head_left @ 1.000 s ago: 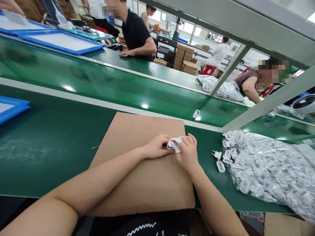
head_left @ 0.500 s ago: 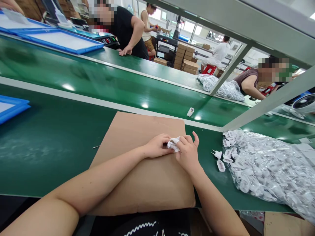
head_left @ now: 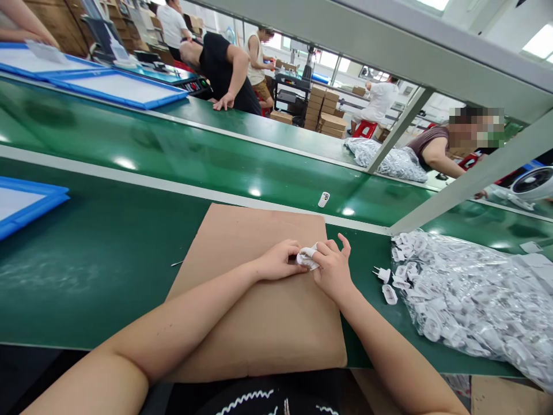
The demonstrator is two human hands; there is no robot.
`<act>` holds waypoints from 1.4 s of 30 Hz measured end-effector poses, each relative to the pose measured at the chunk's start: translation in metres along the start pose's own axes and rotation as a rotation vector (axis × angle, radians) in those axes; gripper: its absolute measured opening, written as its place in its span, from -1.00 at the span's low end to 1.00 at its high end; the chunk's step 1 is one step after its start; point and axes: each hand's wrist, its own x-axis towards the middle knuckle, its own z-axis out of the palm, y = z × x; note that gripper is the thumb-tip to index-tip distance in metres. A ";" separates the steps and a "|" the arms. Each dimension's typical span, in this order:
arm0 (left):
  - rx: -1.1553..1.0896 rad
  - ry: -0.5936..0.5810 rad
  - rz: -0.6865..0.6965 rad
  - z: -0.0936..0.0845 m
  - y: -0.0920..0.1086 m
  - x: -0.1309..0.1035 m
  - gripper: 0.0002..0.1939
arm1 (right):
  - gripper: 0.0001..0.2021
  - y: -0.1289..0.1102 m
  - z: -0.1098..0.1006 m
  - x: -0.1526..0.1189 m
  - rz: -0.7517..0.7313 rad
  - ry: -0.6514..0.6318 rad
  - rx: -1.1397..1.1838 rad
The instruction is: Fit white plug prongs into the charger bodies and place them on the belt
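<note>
Over the upper right part of a brown cardboard sheet (head_left: 254, 323), both hands meet at a small white plastic piece (head_left: 306, 257). My left hand (head_left: 280, 260) pinches its left side between thumb and fingers. From the right, my right hand (head_left: 332, 266) grips it, with white coverings on some fingers and the little finger raised. The fingers hide part of the piece. To the right on the green table lie a white plug with two pins (head_left: 382, 275) and a white oval shell (head_left: 389, 294).
A clear bag of white parts (head_left: 470, 305) fills the right side. Another white piece (head_left: 324, 199) lies on the green belt (head_left: 224, 167) beyond. Blue-framed trays (head_left: 26, 202) stand left. A metal post (head_left: 458, 178) slants at right. People work across the belt.
The white piece on the belt has shifted slightly left. The view has tilted up a little. Both hands keep hold of the small white piece with nearly the same grip.
</note>
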 end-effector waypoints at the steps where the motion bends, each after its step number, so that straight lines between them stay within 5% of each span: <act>1: 0.008 0.010 -0.002 0.001 -0.001 0.000 -0.71 | -0.69 0.001 0.001 0.000 -0.006 -0.007 0.010; 9: -0.069 0.045 0.117 0.006 0.002 -0.006 -0.55 | -0.56 -0.001 0.025 -0.015 0.128 0.083 0.296; 14: 0.095 0.070 0.127 0.008 0.002 -0.011 -0.74 | -0.31 -0.005 0.057 -0.023 0.338 0.277 0.620; 18: 0.183 0.148 0.105 0.014 0.001 -0.010 -0.68 | -0.53 0.006 0.071 -0.019 0.561 0.338 0.790; 23: 0.263 0.170 0.084 0.018 -0.003 -0.007 -0.68 | -0.71 0.006 0.063 -0.018 0.444 0.221 0.788; 28: 0.339 0.206 0.087 0.017 -0.009 -0.007 -0.74 | -0.60 -0.001 0.052 -0.022 0.318 0.091 0.585; 34: 0.382 0.267 0.080 0.020 -0.005 -0.007 -0.73 | -0.75 0.003 0.052 -0.021 0.394 0.031 0.586; 42: 0.368 0.179 0.057 0.013 0.007 -0.003 -0.75 | -0.79 0.005 0.048 -0.019 0.429 0.020 0.605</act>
